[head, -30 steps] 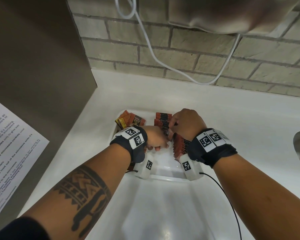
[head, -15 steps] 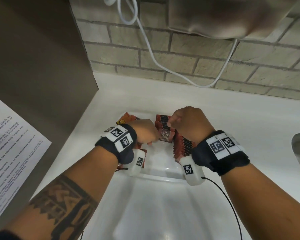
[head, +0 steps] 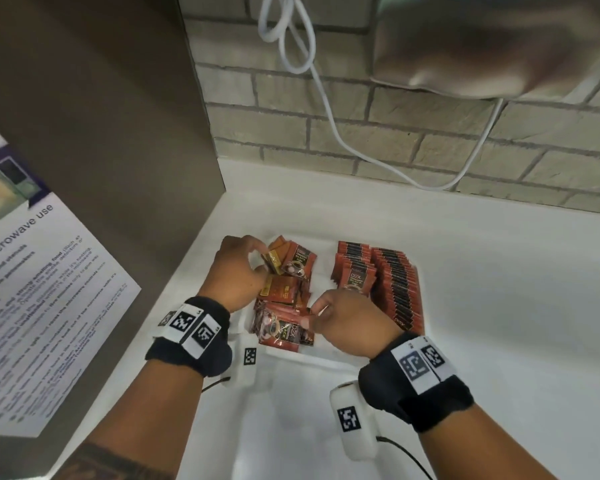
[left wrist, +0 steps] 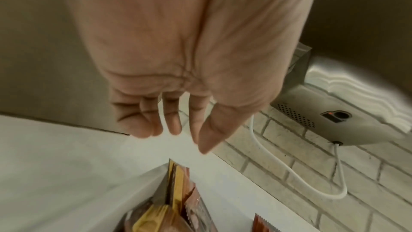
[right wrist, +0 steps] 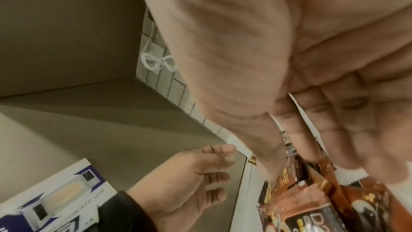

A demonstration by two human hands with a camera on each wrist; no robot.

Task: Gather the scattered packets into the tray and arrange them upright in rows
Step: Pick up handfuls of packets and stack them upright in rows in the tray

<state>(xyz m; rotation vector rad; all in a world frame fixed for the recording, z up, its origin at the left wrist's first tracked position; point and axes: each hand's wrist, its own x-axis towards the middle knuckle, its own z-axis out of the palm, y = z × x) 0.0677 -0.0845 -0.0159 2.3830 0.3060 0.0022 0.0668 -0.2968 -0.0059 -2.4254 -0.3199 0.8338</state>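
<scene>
Head view shows the left hand (head: 237, 271) over the far left corner of the shallow white plastic tray (head: 329, 355), fingers loosely extended and holding nothing, just above a yellow packet (head: 273, 266) in a loose pile of brown and orange foil packets (head: 284, 296). The right hand (head: 352, 322) sits at the tray's near edge, thumb and fingers pinching the edge of a brown coffee packet (right wrist: 316, 205) lying flat there. Along the tray's right side, rows of red-brown packets (head: 395, 285) stand upright, packed together. The tray rests on a white countertop (head: 499, 271) below a brick wall (head: 430, 140).
</scene>
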